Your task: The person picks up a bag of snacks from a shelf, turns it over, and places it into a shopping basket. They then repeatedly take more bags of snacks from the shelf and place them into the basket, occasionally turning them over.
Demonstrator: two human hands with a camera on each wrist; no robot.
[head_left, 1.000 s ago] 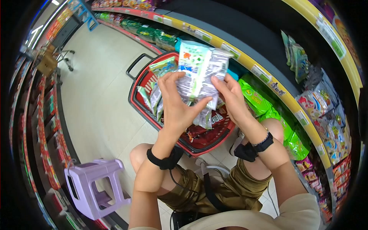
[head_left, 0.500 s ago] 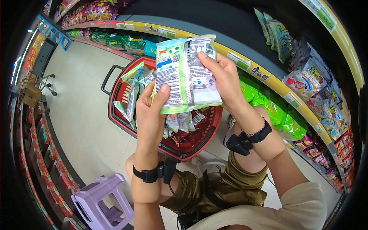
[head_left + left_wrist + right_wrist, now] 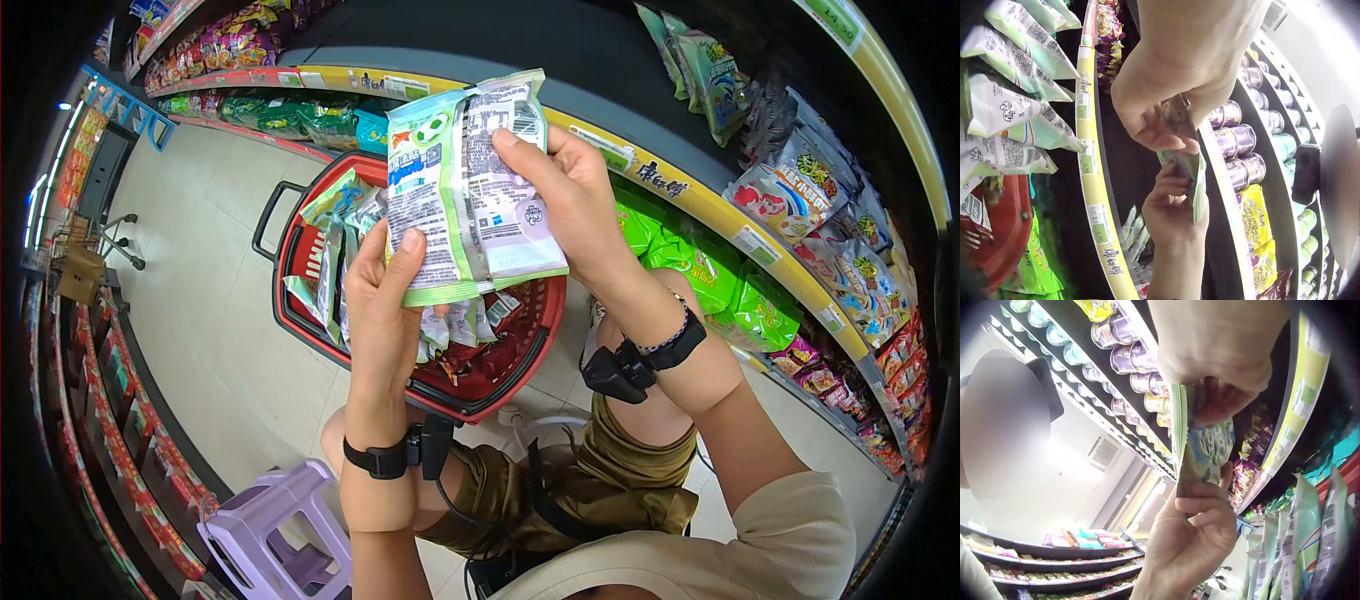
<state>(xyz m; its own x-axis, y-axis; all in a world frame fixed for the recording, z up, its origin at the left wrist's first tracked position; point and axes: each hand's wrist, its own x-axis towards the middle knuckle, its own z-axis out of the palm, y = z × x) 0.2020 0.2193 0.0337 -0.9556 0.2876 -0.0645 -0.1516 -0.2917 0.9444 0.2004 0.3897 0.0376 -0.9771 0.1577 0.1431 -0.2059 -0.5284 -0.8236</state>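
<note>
Both hands hold up a flat snack packet (image 3: 470, 200), its printed back facing the head camera. At its lower left edge the left hand (image 3: 385, 300) pinches it, thumb on the printed face and fingers behind. The right hand (image 3: 570, 200) grips the upper right edge the same way. Below the packet stands a red shopping basket (image 3: 535, 375) holding several similar bags (image 3: 330, 270) and some dark red packets (image 3: 470, 365). In the left wrist view the packet (image 3: 1199, 187) shows edge-on between the hands.
A shelf with a yellow price rail (image 3: 650, 185) runs along the right, with green bags (image 3: 700, 270) under it and grey-white bags (image 3: 800, 190) on it. A purple stool (image 3: 285, 520) stands at the lower left. Farther up the aisle is a cart (image 3: 90, 250).
The left hand has gone from spread fingers near the packet to pinching its lower left edge. The packet has come closer and now shows its back squarely; the head view has shifted right.
</note>
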